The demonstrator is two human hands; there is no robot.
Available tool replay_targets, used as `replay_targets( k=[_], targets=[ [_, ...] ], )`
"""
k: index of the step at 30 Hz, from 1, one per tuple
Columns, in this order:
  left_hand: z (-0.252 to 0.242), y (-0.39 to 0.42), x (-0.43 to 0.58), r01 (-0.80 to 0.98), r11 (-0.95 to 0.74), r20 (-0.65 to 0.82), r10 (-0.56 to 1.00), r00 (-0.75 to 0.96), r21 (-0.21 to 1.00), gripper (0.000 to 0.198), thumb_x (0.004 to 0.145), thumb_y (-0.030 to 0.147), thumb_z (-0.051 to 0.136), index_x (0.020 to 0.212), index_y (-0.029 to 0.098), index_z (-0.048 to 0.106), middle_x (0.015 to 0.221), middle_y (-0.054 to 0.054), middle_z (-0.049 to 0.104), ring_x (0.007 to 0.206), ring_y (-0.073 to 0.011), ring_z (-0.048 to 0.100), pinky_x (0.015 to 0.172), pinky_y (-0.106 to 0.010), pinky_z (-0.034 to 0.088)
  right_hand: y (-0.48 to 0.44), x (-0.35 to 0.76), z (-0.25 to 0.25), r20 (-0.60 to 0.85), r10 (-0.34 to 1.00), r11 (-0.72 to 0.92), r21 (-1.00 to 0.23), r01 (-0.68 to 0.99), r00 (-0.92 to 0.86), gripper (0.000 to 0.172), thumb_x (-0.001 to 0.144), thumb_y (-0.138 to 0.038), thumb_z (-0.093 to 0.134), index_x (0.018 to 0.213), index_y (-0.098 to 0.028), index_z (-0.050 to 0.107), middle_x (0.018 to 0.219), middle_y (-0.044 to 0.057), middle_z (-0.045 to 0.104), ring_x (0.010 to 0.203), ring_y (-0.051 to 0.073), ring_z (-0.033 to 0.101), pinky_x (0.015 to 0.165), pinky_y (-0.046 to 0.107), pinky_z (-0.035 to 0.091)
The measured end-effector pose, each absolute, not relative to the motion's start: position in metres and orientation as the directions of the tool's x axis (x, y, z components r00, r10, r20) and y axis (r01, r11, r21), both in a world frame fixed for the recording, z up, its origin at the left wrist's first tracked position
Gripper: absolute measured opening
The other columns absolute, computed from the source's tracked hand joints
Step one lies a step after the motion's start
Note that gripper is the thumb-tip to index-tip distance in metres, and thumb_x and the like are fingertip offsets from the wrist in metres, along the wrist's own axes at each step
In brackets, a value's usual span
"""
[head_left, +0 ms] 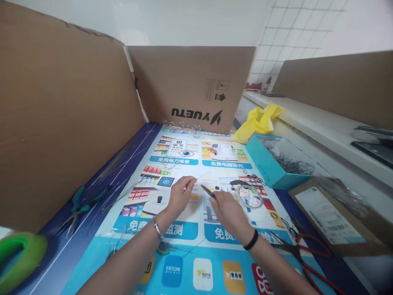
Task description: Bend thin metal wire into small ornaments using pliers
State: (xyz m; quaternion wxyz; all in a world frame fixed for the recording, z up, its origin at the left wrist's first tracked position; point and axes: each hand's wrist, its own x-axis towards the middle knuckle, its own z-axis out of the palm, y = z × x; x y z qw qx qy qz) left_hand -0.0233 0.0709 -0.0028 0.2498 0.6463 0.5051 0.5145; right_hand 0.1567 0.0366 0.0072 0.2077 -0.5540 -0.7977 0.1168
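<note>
My left hand is closed in a pinch on a thin metal wire that runs toward the right. My right hand is closed around a dark slim tool, its tip pointing up and left toward the wire. Both hands hover over a colourful printed poster that covers the table. A silver bracelet sits on my left wrist and a black band on my right.
Cardboard walls stand left and behind. Teal-handled pliers and loose wires lie left. A green tape roll sits at lower left. A teal box of metal parts, a clear tape roll, red-handled pliers and a yellow cloth are right.
</note>
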Motion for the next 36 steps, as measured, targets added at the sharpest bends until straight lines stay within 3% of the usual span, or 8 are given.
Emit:
replay_targets(
  k=[2, 5, 12, 17, 20, 24, 28, 36],
  targets=[
    [-0.002, 0.070, -0.022, 0.379, -0.355, 0.397, 0.917, -0.036, 0.854, 0.017, 0.085, 0.028, 0.050, 0.087, 0.019, 0.064, 0.087, -0.004, 0.067, 0.081, -0.0167, 0.061, 0.078, -0.031, 0.048, 0.034, 0.153, 0.004, 0.227, 0.908, 0.404, -0.249, 0.880, -0.352, 0.023, 0.090, -0.031, 0.042, 0.093, -0.017, 0.060, 0.091, 0.012, 0.059, 0.090, 0.025, 0.050, 0.079, 0.038, 0.036],
    [0.001, 0.067, -0.020, 0.345, -0.347, 0.372, 0.928, -0.006, 0.872, 0.019, 0.085, 0.031, 0.049, 0.089, 0.018, 0.064, 0.086, -0.004, 0.067, 0.074, -0.0157, 0.063, 0.070, -0.029, 0.051, 0.031, 0.150, 0.001, 0.266, 0.868, 0.477, -0.219, 0.851, -0.419, 0.021, 0.084, -0.034, 0.054, 0.097, -0.019, 0.060, 0.096, 0.010, 0.059, 0.095, 0.026, 0.049, 0.082, 0.038, 0.035],
    [0.007, 0.057, -0.014, 0.283, -0.256, 0.258, 0.966, 0.032, 0.924, 0.021, 0.084, 0.035, 0.051, 0.089, 0.019, 0.064, 0.075, -0.001, 0.064, 0.063, -0.0131, 0.059, 0.063, -0.025, 0.049, 0.049, 0.169, 0.001, 0.385, 0.922, 0.270, -0.558, 0.784, -0.043, 0.020, 0.085, -0.033, 0.051, 0.096, -0.017, 0.055, 0.080, 0.005, 0.060, 0.072, 0.018, 0.055, 0.065, 0.029, 0.041],
    [0.008, 0.053, -0.010, 0.267, -0.240, 0.216, 0.970, 0.114, 0.933, 0.021, 0.083, 0.036, 0.052, 0.087, 0.019, 0.064, 0.072, 0.000, 0.062, 0.063, -0.0129, 0.056, 0.061, -0.023, 0.047, 0.056, 0.175, -0.001, 0.435, 0.894, 0.379, -0.617, 0.689, -0.102, 0.018, 0.089, -0.033, 0.046, 0.092, -0.020, 0.059, 0.085, 0.006, 0.062, 0.082, 0.019, 0.056, 0.076, 0.031, 0.041],
    [0.009, 0.052, -0.009, 0.297, -0.249, 0.222, 0.967, 0.121, 0.922, 0.021, 0.084, 0.036, 0.052, 0.086, 0.019, 0.064, 0.071, 0.000, 0.062, 0.067, -0.0144, 0.057, 0.064, -0.024, 0.046, 0.057, 0.176, -0.002, 0.379, 0.924, 0.345, -0.773, 0.532, -0.047, 0.020, 0.087, -0.033, 0.047, 0.078, -0.021, 0.059, 0.084, 0.006, 0.061, 0.084, 0.020, 0.054, 0.079, 0.032, 0.040],
    [0.012, 0.052, -0.010, 0.301, -0.254, 0.220, 0.965, 0.142, 0.919, 0.020, 0.084, 0.035, 0.051, 0.083, 0.019, 0.063, 0.070, 0.000, 0.061, 0.070, -0.0153, 0.056, 0.068, -0.025, 0.044, 0.062, 0.178, -0.004, 0.229, 0.973, 0.205, -0.921, 0.332, 0.035, 0.024, 0.082, -0.041, 0.052, 0.072, -0.020, 0.056, 0.064, 0.000, 0.056, 0.063, 0.015, 0.053, 0.062, 0.028, 0.042],
    [0.013, 0.050, -0.008, 0.142, -0.189, 0.154, 0.961, 0.229, 0.972, 0.020, 0.085, 0.035, 0.050, 0.080, 0.018, 0.058, 0.070, 0.000, 0.060, 0.070, -0.0141, 0.055, 0.071, -0.026, 0.044, 0.068, 0.180, -0.006, 0.146, 0.988, 0.133, -0.969, 0.206, 0.047, 0.029, 0.082, -0.046, 0.051, 0.071, -0.019, 0.052, 0.053, -0.003, 0.051, 0.050, 0.012, 0.049, 0.051, 0.025, 0.042],
    [0.012, 0.042, 0.000, -0.282, -0.058, 0.139, 0.951, 0.276, 0.958, 0.015, 0.086, 0.033, 0.053, 0.086, 0.018, 0.055, 0.058, 0.004, 0.050, 0.062, -0.0107, 0.051, 0.078, -0.029, 0.043, 0.067, 0.173, -0.006, 0.049, 0.996, 0.045, -0.998, 0.052, 0.076, 0.029, 0.072, -0.046, 0.062, 0.075, -0.017, 0.060, 0.061, 0.000, 0.059, 0.059, 0.015, 0.058, 0.058, 0.029, 0.050]
  ],
)
